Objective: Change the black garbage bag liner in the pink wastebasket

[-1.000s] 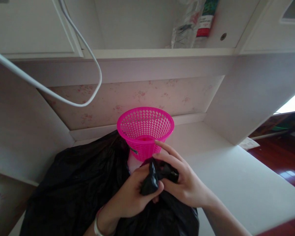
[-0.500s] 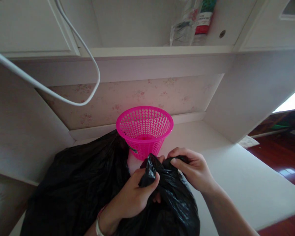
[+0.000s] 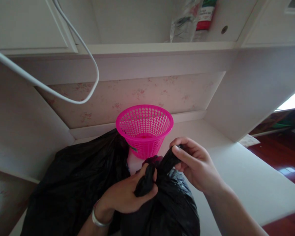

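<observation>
A black plastic garbage bag (image 3: 172,203) bulges at the bottom centre, its top drawn together into twisted ends. My left hand (image 3: 130,193), with a silver bangle at the wrist, is closed around one end. Pinched in the fingers of my right hand (image 3: 194,160) is another end, pulled up and to the right. The two ends meet low between my hands; whether they are knotted I cannot tell. Just beyond stands a pink perforated plastic basket (image 3: 147,144), upright, its inside showing no liner. A second black plastic bag (image 3: 81,183) lies spread out on the left, touching the basket's side.
A white cable (image 3: 64,97) loops down at the upper left. Above is an open cabinet shelf (image 3: 137,49) with a clear plastic package (image 3: 183,28) and a red-labelled bottle (image 3: 205,19). White side panels flank the white desktop (image 3: 226,164). Dark red flooring (image 3: 280,157) lies at right.
My right hand has drawn its end of the bag upward, stretching it into a narrow twist. My left hand's grip has tightened around its end. The basket stays put.
</observation>
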Demonstrator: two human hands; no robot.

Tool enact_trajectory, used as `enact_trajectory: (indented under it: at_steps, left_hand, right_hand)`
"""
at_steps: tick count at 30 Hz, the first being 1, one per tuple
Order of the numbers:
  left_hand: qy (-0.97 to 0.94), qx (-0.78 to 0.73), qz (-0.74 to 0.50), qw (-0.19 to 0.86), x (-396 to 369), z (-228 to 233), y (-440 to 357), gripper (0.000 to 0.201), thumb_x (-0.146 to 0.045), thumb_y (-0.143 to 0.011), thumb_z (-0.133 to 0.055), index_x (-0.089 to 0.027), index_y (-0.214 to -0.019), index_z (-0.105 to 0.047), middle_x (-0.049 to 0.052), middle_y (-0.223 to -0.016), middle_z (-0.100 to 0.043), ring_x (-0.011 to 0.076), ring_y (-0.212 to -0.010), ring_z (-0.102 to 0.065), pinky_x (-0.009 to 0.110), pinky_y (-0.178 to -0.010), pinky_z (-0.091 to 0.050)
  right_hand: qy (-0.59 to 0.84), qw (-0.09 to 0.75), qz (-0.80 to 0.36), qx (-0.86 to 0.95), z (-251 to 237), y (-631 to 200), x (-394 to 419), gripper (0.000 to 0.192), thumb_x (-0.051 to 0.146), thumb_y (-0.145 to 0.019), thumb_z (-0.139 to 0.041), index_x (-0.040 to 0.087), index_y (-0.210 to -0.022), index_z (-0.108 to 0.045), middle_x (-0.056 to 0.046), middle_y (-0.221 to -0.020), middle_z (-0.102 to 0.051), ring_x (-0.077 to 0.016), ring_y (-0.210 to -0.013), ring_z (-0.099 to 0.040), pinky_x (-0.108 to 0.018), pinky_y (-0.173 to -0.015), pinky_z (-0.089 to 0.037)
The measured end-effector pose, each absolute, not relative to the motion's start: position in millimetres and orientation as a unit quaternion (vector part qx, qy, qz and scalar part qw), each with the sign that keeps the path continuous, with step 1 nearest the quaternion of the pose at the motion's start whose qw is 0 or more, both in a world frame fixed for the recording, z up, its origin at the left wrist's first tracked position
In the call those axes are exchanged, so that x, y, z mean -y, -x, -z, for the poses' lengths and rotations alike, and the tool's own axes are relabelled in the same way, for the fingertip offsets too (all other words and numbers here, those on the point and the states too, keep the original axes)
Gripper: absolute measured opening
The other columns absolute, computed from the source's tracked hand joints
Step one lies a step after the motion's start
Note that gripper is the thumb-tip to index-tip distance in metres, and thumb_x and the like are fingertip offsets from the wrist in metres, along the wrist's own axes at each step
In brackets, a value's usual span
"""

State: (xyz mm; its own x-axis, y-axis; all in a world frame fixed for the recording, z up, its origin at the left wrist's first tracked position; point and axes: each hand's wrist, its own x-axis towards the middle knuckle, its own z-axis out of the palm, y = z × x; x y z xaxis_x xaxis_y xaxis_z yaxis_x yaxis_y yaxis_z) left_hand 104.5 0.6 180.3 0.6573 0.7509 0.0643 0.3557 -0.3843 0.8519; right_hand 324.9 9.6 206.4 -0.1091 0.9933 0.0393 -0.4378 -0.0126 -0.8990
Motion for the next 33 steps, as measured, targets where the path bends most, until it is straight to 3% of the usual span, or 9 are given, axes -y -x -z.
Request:
enact_trajectory:
  at_steps: [5, 8, 11, 14, 17, 20, 24, 29, 33]
  left_hand:
    - [-0.719, -0.38, -0.339, 0.474, -1.7, -163.7, -113.0, 0.025, -0.04, -0.099, -0.055, -0.024, -0.118, -0.057, 0.005, -0.116, -0.064, 0.0224, -0.112, -0.06, 0.041, -0.105, -0.049]
    - [-0.663, -0.374, -0.395, 0.514, -1.9, -163.8, -117.2, 0.025, -0.04, -0.094, -0.065, -0.023, -0.112, -0.059, 0.003, -0.107, -0.064, 0.0203, -0.103, -0.06, 0.037, -0.1, -0.05]
    - [-0.622, -0.335, -0.44, 0.555, -1.6, -164.3, -116.1, 0.023, -0.038, -0.091, -0.071, -0.022, -0.103, -0.058, 0.0, -0.094, -0.061, 0.0158, -0.088, -0.058, 0.03, -0.087, -0.052]
    - [-0.618, -0.317, -0.46, 0.554, -0.4, -161.2, -112.4, 0.015, -0.032, -0.094, -0.068, -0.023, -0.1, -0.058, -0.002, -0.091, -0.057, 0.0133, -0.084, -0.056, 0.024, -0.08, -0.05]
    - [-0.642, -0.318, -0.452, 0.531, 2.4, -159.6, -109.9, 0.015, -0.021, -0.092, -0.068, -0.025, -0.104, -0.059, -0.002, -0.097, -0.059, 0.0132, -0.091, -0.057, 0.022, -0.084, -0.048]
    - [-0.688, -0.314, -0.439, 0.485, 6.4, -163.7, -108.7, 0.026, -0.007, -0.089, -0.061, -0.026, -0.105, -0.058, -0.002, -0.1, -0.06, 0.0132, -0.094, -0.056, 0.022, -0.087, -0.046]
    - [-0.748, -0.313, -0.411, 0.416, 12.0, -174.4, -106.7, 0.041, 0.007, -0.079, -0.054, -0.027, -0.102, -0.055, -0.005, -0.097, -0.061, 0.012, -0.089, -0.056, 0.021, -0.085, -0.045]
    - [-0.81, -0.292, -0.369, 0.35, 16.1, -184.5, -105.9, 0.048, 0.009, -0.074, -0.052, -0.028, -0.105, -0.051, -0.002, -0.109, -0.059, 0.0143, -0.1, -0.059, 0.024, -0.09, -0.046]
    - [-0.833, -0.314, -0.359, 0.279, 19.0, -180.6, -107.1, 0.041, 0.004, -0.081, -0.058, -0.027, -0.107, -0.053, 0.002, -0.12, -0.053, 0.016, -0.111, -0.058, 0.027, -0.097, -0.046]
  right_hand:
    - [0.232, 0.547, -0.665, 0.453, -225.2, -323.1, 10.1, 0.016, 0.034, -0.093, -0.072, 0.02, -0.088, -0.077, -0.002, -0.083, -0.068, -0.0092, -0.068, -0.073, -0.015, -0.062, -0.059]
    - [0.251, 0.477, -0.623, 0.567, -227.6, -322.4, 27.1, 0.019, 0.031, -0.1, -0.061, 0.024, -0.096, -0.079, -0.003, -0.091, -0.069, -0.0116, -0.077, -0.073, -0.019, -0.067, -0.06]
    - [0.311, 0.4, -0.5, 0.703, -222.8, -315.9, 38.8, 0.015, 0.021, -0.095, -0.065, 0.024, -0.104, -0.076, -0.004, -0.092, -0.071, -0.0128, -0.083, -0.07, -0.022, -0.073, -0.058]
    - [0.372, 0.413, -0.422, 0.716, -207.9, -305.9, 41.6, 0.007, 0.016, -0.089, -0.067, 0.022, -0.094, -0.066, -0.002, -0.089, -0.068, -0.0117, -0.078, -0.065, -0.022, -0.07, -0.056]
    - [0.421, 0.447, -0.443, 0.653, -190.3, -299.3, 39.0, 0.016, 0.018, -0.087, -0.066, 0.023, -0.091, -0.051, 0.0, -0.092, -0.063, -0.0118, -0.076, -0.066, -0.023, -0.068, -0.057]
    - [0.451, 0.424, -0.441, 0.65, -182.6, -299.2, 36.1, 0.023, 0.017, -0.087, -0.063, 0.025, -0.105, -0.049, -0.001, -0.1, -0.065, -0.0127, -0.079, -0.069, -0.024, -0.069, -0.058]
    - [0.464, 0.391, -0.276, 0.746, -188.7, -302.6, 31.6, 0.044, 0.008, -0.084, -0.06, 0.028, -0.122, -0.053, 0.0, -0.093, -0.064, -0.012, -0.071, -0.062, -0.023, -0.063, -0.053]
    - [0.416, 0.374, -0.056, 0.827, -194.7, -304.1, 21.3, 0.026, 0.002, -0.079, -0.054, 0.02, -0.098, -0.06, -0.006, -0.091, -0.063, -0.021, -0.081, -0.059, -0.035, -0.072, -0.053]
    - [0.373, 0.363, -0.008, 0.853, -187.6, -305.4, 15.3, 0.028, -0.001, -0.075, -0.048, 0.019, -0.093, -0.056, -0.012, -0.108, -0.064, -0.0241, -0.096, -0.063, -0.037, -0.081, -0.056]
